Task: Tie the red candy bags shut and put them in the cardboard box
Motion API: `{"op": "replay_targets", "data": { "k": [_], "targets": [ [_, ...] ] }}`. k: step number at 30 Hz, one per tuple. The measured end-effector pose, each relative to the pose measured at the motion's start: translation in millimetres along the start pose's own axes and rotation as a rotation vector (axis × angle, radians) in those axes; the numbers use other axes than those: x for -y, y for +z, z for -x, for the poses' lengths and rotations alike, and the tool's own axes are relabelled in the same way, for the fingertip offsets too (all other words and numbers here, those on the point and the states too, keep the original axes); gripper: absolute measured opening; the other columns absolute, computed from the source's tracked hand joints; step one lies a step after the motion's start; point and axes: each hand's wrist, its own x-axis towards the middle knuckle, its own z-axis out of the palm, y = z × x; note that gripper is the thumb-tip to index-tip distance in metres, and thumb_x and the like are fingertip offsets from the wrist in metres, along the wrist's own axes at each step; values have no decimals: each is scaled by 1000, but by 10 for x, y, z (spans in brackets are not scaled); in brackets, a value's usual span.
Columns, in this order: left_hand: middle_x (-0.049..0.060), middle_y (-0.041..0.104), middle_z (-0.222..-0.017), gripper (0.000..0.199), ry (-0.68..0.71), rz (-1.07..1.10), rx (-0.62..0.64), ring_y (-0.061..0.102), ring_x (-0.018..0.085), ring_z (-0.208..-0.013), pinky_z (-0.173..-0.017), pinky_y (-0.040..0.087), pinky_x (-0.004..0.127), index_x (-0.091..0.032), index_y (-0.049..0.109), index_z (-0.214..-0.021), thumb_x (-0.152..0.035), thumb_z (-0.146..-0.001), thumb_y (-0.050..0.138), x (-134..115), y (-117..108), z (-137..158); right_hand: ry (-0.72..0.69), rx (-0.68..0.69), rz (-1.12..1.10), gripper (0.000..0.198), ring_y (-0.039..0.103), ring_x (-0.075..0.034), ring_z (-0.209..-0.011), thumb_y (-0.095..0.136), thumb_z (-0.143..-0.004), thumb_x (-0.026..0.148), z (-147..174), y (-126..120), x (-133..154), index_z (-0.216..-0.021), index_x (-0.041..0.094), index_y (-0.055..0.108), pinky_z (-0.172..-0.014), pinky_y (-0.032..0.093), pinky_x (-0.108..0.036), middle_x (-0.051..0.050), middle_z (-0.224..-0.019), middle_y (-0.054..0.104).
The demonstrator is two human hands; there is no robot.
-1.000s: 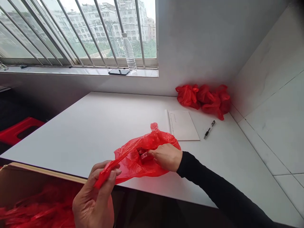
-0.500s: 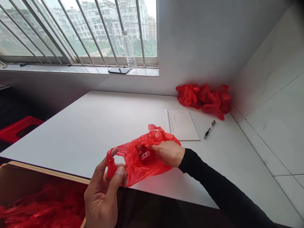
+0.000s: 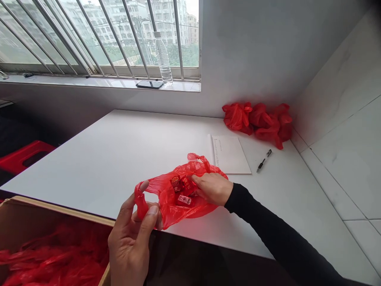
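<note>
A thin red plastic bag point(image 3: 169, 210) lies spread open at the table's front edge. My left hand point(image 3: 132, 234) grips one of its handle loops between thumb and fingers and stretches it to the left. My right hand point(image 3: 216, 188) reaches into the bag from the right, its fingers closed around a small red packet point(image 3: 187, 184). Two other wrapped pieces lie beside it: a dark red packet point(image 3: 176, 183) on the left and a red packet with a white label point(image 3: 184, 200) nearer me. Some right fingertips are hidden by the hand and packets.
A cardboard box point(image 3: 56, 207) full of red plastic bags point(image 3: 59, 254) stands at the front left. On the white table point(image 3: 98, 159) are a notebook point(image 3: 232, 155), a pen point(image 3: 264, 161) and crumpled red bags point(image 3: 258, 123). The sill holds a phone point(image 3: 149, 84) and a bottle point(image 3: 163, 61).
Inside the bag the packets have shifted apart, and more of them shows. My right fingers have moved slightly up. My left hand keeps its grip on the handle; the view has tilted a little.
</note>
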Motion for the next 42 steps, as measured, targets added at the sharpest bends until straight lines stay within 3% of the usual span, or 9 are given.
{"op": "replay_targets", "data": {
  "k": [5,9,15,19,26,32,37,42],
  "targets": [
    [-2,63,-75,52,28,-12,57,57,13,-66,-68,53,25,-30,61,-138,-36,-88,72,-25,44,-7,49,-28,11,32,69,-27,-82,50,-98,24,-75,28,3,-129,19,57,-64,43,-32,-10,-93,71],
    [-2,62,-74,54,44,-31,55,58,14,-66,-69,53,26,-30,59,-140,-35,-88,72,-19,43,-4,114,-100,13,32,68,-25,-81,33,-108,32,-108,-42,9,-116,21,62,-64,44,-32,-9,-91,70],
    [-2,62,-73,55,34,-40,51,58,15,-63,-68,54,27,-30,59,-140,-36,-87,72,-4,22,-7,244,-177,33,34,68,-24,-85,27,-105,15,-94,-137,0,-119,18,58,-66,44,-31,-11,-97,69],
    [-2,62,-70,55,63,-39,68,56,14,-60,-66,53,27,-29,59,-141,-35,-88,71,-15,42,-21,230,-123,38,25,68,-26,-85,38,-101,16,-52,-92,1,-108,18,63,-66,45,-32,-12,-94,69],
    [-2,62,-67,53,39,-24,63,58,16,-63,-66,54,28,-29,60,-139,-36,-87,72,-30,60,-20,200,-58,43,21,67,-25,-74,48,-94,12,-55,-31,-22,-105,19,65,-63,42,-33,-10,-81,68],
    [-3,61,-67,54,37,-20,73,58,15,-62,-67,54,28,-30,60,-140,-36,-87,71,-27,59,-27,160,-92,45,43,68,-25,-75,47,-92,10,-112,9,-14,-133,21,55,-62,42,-31,-8,-82,70],
    [-2,63,-69,53,50,-32,64,59,15,-62,-66,54,27,-30,60,-139,-36,-88,71,-8,65,-36,79,-82,23,31,69,-25,-80,47,-94,15,-158,90,48,-121,22,62,-64,42,-30,-8,-87,71],
    [-3,60,-67,52,93,-77,61,57,13,-59,-63,53,26,-32,61,-139,-34,-88,71,-83,164,11,36,-108,-3,55,70,-26,-81,43,-96,20,-224,186,149,-151,26,37,-65,43,-33,-7,-91,72]
  ]
}}
